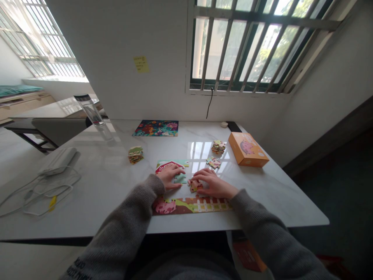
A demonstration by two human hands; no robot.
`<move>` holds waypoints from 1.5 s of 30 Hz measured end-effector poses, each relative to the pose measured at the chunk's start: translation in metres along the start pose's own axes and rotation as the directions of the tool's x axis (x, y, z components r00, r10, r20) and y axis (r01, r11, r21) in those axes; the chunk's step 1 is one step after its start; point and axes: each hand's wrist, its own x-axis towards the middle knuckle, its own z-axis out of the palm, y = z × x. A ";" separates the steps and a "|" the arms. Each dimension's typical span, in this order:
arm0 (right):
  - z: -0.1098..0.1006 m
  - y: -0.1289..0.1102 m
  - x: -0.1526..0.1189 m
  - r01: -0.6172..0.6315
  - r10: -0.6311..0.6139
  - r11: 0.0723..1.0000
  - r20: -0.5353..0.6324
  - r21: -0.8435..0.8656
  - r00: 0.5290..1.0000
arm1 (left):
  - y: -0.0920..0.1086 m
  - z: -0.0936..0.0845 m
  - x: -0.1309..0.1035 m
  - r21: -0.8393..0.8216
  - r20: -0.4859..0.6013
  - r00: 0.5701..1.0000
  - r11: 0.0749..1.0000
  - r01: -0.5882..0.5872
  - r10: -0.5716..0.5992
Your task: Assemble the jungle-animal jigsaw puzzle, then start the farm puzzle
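My left hand (171, 176) rests with its fingers spread on a joined puzzle section (181, 178) showing a red barn and pale green ground. To its right, my right hand (210, 182) has its fingers bent around a loose reddish-brown puzzle piece (194, 185), which lies on the table between the two hands. Nearer the table's front edge is a joined puzzle strip (186, 205) with a pink pig and a white fence. My right sleeve covers its right end. One loose piece (213, 162) lies beyond my right hand, close to a stack of pieces (218, 147).
An orange box (247, 149) stands at the right. Another stack of pieces (135, 154) is at the left. A dark colourful picture sheet (157, 128) lies near the wall. White cables (49, 192) and a clear bottle (91, 111) are further left.
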 end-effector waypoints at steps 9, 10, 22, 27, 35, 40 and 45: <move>-0.011 0.069 -0.018 -0.514 0.374 0.831 -0.469 -0.215 0.800 | 0.001 -0.002 0.000 0.006 -0.005 1.000 1.000 0.004 -0.004; -0.009 0.074 -0.020 -0.541 0.394 0.808 -0.469 -0.233 0.791 | 0.001 -0.002 0.000 0.007 -0.008 1.000 1.000 0.001 -0.001; -0.011 0.067 -0.011 -0.407 0.308 0.907 -0.487 -0.108 0.817 | 0.002 -0.002 0.001 -0.001 -0.026 1.000 1.000 -0.006 0.006; -0.004 0.033 -0.001 -0.149 0.150 0.989 -0.299 0.024 0.943 | 0.008 -0.004 0.002 -0.013 -0.053 0.999 1.000 -0.004 0.004; 0.004 -0.004 0.008 -0.005 0.006 1.000 -0.120 0.008 0.993 | 0.017 0.000 0.004 -0.076 -0.136 0.990 0.996 -0.040 0.029; 0.010 0.000 0.011 -0.015 0.020 0.999 -0.165 0.030 0.986 | 0.025 0.005 0.007 0.038 -0.108 0.993 0.998 -0.047 0.051; 0.012 -0.003 0.013 0.004 0.010 0.997 -0.185 0.071 0.983 | 0.027 0.006 0.009 0.038 -0.090 0.993 0.997 -0.067 0.070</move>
